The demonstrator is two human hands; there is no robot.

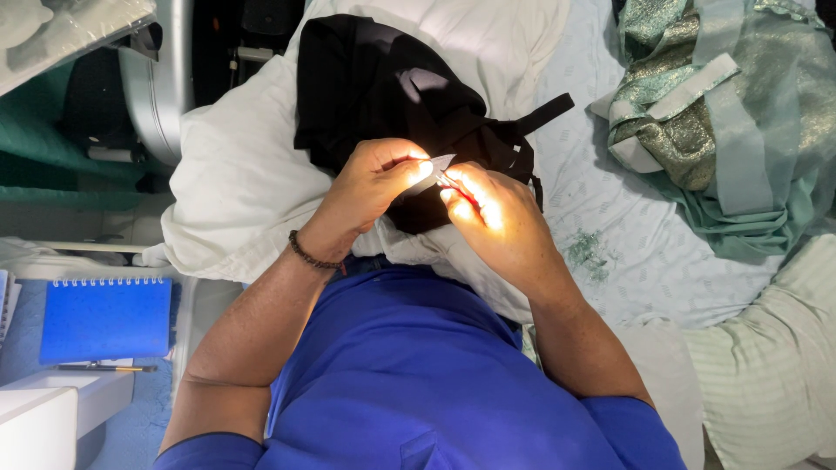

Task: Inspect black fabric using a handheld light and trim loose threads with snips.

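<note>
Both hands meet over the crumpled black fabric garment (383, 96) lying on the white cloth-covered table (235, 174), the left hand (370, 187) pinching a small strip of it taut while the right hand (492, 213) closes its fingers around small metal thread snips (438, 174), apparently to steady the cut.

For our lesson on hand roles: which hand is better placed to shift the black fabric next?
Probably the left hand: it rests on the black fabric, while the right hand grips a small tool.
</note>
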